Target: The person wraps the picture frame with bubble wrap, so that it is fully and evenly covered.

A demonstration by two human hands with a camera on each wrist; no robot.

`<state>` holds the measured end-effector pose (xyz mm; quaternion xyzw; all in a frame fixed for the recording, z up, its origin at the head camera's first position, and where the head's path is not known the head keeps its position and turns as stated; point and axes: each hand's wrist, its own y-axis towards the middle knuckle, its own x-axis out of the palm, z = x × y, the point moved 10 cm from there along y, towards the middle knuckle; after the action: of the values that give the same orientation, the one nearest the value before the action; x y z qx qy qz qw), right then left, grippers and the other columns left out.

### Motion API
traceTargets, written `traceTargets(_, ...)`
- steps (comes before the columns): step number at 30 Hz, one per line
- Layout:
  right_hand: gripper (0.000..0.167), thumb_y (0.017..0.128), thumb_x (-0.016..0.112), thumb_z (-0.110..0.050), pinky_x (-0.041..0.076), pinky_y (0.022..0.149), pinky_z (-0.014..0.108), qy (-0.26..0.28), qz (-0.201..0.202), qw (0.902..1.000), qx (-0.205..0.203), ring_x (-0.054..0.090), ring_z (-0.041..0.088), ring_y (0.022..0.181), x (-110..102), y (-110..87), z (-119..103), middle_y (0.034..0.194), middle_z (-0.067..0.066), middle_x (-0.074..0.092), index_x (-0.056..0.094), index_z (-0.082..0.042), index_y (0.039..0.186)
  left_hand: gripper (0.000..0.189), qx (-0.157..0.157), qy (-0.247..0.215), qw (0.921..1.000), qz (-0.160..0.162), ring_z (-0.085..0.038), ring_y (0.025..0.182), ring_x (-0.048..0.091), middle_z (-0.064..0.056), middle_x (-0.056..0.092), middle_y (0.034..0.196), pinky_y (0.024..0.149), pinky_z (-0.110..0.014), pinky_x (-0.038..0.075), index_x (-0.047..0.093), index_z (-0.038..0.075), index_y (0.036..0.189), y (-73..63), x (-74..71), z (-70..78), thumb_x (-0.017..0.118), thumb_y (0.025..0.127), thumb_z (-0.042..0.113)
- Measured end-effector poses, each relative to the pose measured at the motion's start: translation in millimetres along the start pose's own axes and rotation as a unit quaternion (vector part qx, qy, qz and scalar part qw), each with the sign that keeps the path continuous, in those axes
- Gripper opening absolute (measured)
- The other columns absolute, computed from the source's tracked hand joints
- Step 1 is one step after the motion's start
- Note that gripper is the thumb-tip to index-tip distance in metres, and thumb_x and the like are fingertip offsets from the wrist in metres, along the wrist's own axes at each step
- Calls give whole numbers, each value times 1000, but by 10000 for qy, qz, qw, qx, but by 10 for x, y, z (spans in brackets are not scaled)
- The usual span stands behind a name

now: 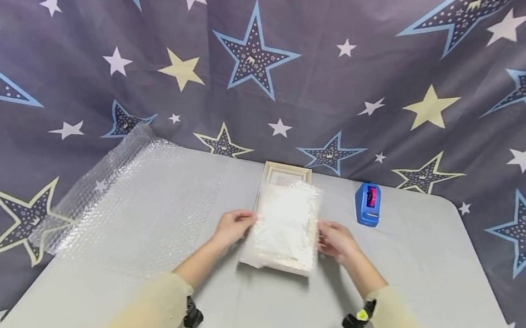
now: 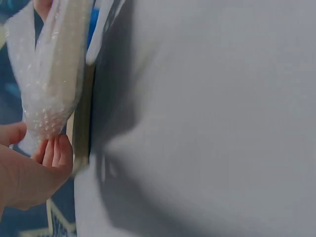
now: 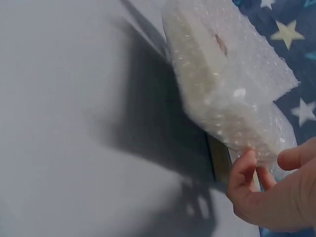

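Observation:
A picture frame wrapped in bubble wrap is held up off the table between both hands. My left hand pinches its left side, and in the left wrist view thumb and fingers close on the gathered plastic. On the opposite side, my right hand grips the wrap's edge, with curled fingers beneath it in the right wrist view. Behind and partly under the bundle lies a bare, light wooden picture frame, mostly covered from the head view.
A large sheet of bubble wrap spreads over the left of the grey table and hangs past its edge. A blue tape dispenser stands at the back right. The star-patterned curtain hangs behind the table.

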<state>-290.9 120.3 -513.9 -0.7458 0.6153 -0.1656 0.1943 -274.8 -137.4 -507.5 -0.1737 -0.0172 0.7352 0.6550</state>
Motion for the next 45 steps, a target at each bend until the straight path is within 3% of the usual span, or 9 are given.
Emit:
traceTargets(6, 27, 101, 45, -30, 55, 65, 19, -378, -167, 9991, -24, 54, 3, 69, -547, -240, 93, 77, -8, 54, 46, -4, 106, 26, -298, -625, 9970, -353, -7, 82, 64, -16, 71, 109, 76, -24, 61, 67, 0, 112, -68, 612, 27, 63, 91, 15)
traceTargets(9, 28, 101, 45, -32, 55, 66, 20, -634, -50, 9980, -3, 53, 1, 68, -817, -344, 154, 75, -10, 51, 48, -5, 103, 24, -438, -717, 9948, -583, -8, 80, 66, -14, 72, 105, 76, -26, 62, 68, 2, 109, -115, 898, 35, 65, 89, 14)
traceTargets(13, 41, 101, 42, -35, 53, 65, 18, -1093, 191, 9938, 58, 51, -1, 65, -1108, -459, 250, 68, -12, 48, 47, 5, 112, 24, -542, -658, 9925, -879, -7, 76, 67, -11, 73, 101, 75, -26, 62, 67, 4, 109, -184, 1232, 30, 66, 89, 17)
traceTargets(18, 60, 102, 39, -37, 51, 62, 17, -1513, 298, 9878, 204, 51, -1, 64, -1288, -522, 400, 72, -10, 49, 35, 17, 130, 23, -576, -532, 9921, -981, -6, 69, 65, -11, 73, 97, 70, -24, 62, 66, 2, 108, -274, 1482, -12, 65, 90, 15)
traceTargets(24, 58, 102, 41, -38, 51, 60, 19, -2013, 639, 9770, 307, 52, 3, 66, -1451, -547, 487, 76, -5, 51, 42, 15, 123, 20, -602, -399, 9889, -1300, -6, 66, 64, -11, 72, 90, 68, -23, 62, 65, -2, 105, -367, 1643, -63, 64, 91, 12)
traceTargets(31, 58, 97, 53, -36, 59, 64, 20, -2439, 1029, 9642, 168, 60, 2, 67, -1590, -554, 431, 77, -2, 63, 51, 17, 121, 21, -749, 47, 9851, -1547, -11, 73, 67, -13, 72, 90, 71, -24, 62, 67, -3, 105, -310, 1635, -53, 65, 88, 10)
traceTargets(38, 61, 97, 53, -35, 60, 66, 21, -2271, 1002, 9684, 247, 59, 0, 68, -1603, -531, 421, 80, -2, 62, 46, 18, 126, 21, -991, 93, 9777, -1851, -13, 71, 67, -13, 71, 85, 71, -26, 62, 65, -4, 104, -331, 1721, -57, 66, 87, 8)
traceTargets(45, 60, 95, 55, -36, 58, 65, 20, -2209, 1196, 9672, 382, 58, 2, 69, -1618, -487, 412, 82, -2, 60, 48, 15, 126, 18, -776, 121, 9838, -1609, -10, 69, 65, -6, 65, 79, 71, -23, 62, 64, -5, 101, -340, 1730, -31, 66, 87, 6)
